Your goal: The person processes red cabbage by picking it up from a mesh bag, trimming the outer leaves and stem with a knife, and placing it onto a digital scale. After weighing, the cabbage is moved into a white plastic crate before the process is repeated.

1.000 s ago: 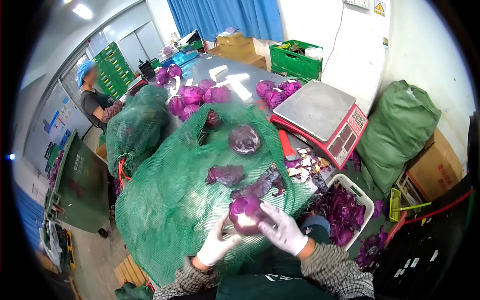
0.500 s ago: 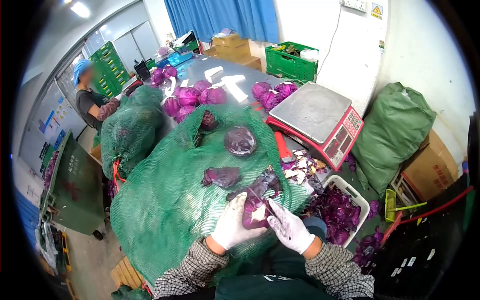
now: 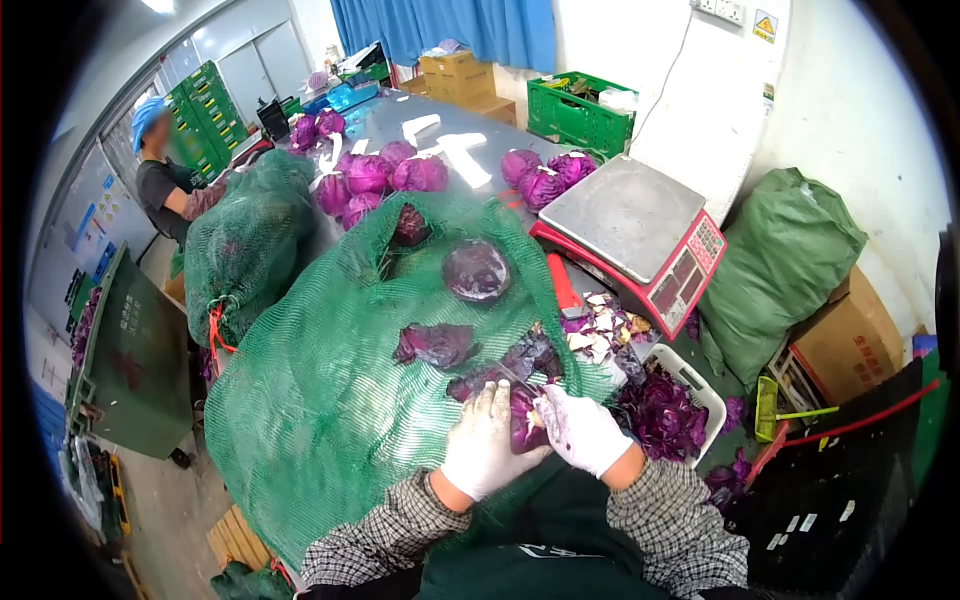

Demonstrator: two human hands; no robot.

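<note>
White-gloved hands come together in front of the worker: the left hand cups a purple cabbage from its side, and the right hand curls against the opposite side, though I can't tell what its fingers grip. That cabbage is at the near edge of a green net bag, with dark loose leaves lying just beyond it. Farther up the net sits a darker cabbage, near the red-framed scale.
</note>
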